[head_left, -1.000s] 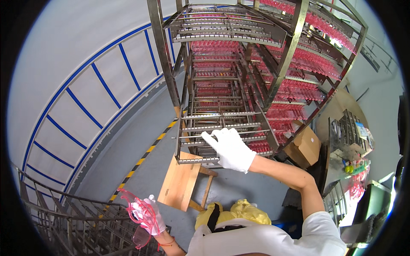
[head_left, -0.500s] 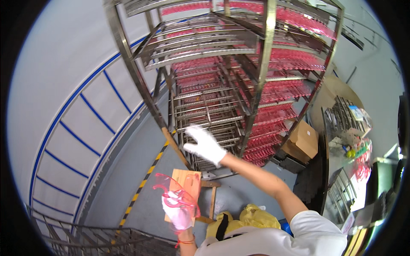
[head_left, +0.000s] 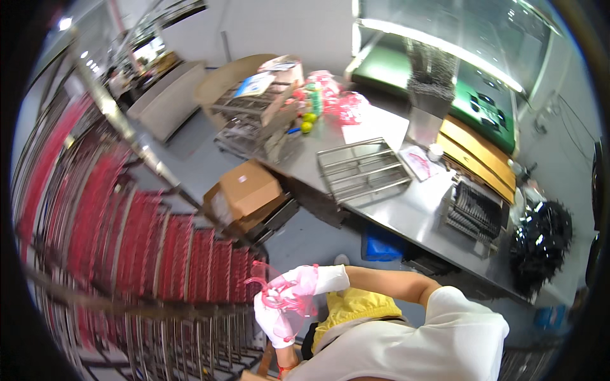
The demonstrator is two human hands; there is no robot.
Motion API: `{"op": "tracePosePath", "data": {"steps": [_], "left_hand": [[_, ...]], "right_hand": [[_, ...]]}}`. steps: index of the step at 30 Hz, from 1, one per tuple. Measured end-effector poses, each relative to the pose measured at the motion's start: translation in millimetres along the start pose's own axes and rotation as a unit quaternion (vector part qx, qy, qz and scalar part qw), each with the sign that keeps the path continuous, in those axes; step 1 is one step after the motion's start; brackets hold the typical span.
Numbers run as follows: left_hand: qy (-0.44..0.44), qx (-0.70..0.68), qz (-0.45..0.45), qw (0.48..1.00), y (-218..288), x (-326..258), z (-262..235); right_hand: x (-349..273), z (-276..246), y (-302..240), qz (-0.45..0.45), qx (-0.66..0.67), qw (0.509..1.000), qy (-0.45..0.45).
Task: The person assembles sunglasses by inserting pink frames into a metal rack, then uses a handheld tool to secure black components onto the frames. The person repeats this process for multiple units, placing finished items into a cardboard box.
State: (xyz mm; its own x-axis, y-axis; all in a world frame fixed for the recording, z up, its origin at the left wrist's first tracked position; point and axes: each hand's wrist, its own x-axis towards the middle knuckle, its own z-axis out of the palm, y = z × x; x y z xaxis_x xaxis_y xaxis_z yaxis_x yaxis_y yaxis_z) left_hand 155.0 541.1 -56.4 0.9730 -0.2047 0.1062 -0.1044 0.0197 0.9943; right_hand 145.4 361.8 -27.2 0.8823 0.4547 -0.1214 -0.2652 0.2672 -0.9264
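In front of my body, low in the picture, my left hand (head_left: 273, 320) in a white glove is closed around a small bunch of pink see-through plastic glasses frames (head_left: 304, 307). My right hand (head_left: 298, 280), also gloved, meets it from the right, with its fingers bent against the same frames. Thin curved pink parts stick out past both gloves. My fingertips are partly hidden among the pink plastic, so I cannot tell how many frames there are.
A tall metal rack (head_left: 105, 295) with rows of pink pieces fills the left side, close to my hands. Ahead is an open cardboard box (head_left: 248, 187). A steel table (head_left: 394, 213) on the right bears a wire tray (head_left: 363, 166) and a black slotted holder (head_left: 473, 213).
My view has swung right, from the rack towards the steel table. My right hand, stretched out and empty before, has come back to the pink glasses frames in my left hand.
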Motion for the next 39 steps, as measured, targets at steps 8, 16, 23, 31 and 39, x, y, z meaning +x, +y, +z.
{"op": "tracePosePath", "data": {"steps": [8,16,23,31,39], "left_hand": [[0.032,-0.030,-0.041,0.998,17.9,157.9,127.1],[-0.020,-0.080,0.027,0.996,-21.3,245.5,177.4],[0.013,-0.089,-0.063,0.994,-49.1,298.0,195.0],[-0.158,0.032,0.048,0.986,-59.5,341.2,241.0],[-0.253,0.011,-0.114,0.961,-44.8,312.3,284.7]], "right_hand": [[-58.2,-210.7,-37.3,-0.069,0.122,0.914,0.382],[-24.7,-382.7,-27.2,0.093,-0.092,0.870,0.475],[16.0,-375.7,-21.5,0.242,-0.419,0.729,0.484],[-2.5,-329.6,-109.1,-0.062,0.112,0.899,0.418],[-18.6,-294.7,-134.2,-0.115,-0.246,0.805,0.527]]}}
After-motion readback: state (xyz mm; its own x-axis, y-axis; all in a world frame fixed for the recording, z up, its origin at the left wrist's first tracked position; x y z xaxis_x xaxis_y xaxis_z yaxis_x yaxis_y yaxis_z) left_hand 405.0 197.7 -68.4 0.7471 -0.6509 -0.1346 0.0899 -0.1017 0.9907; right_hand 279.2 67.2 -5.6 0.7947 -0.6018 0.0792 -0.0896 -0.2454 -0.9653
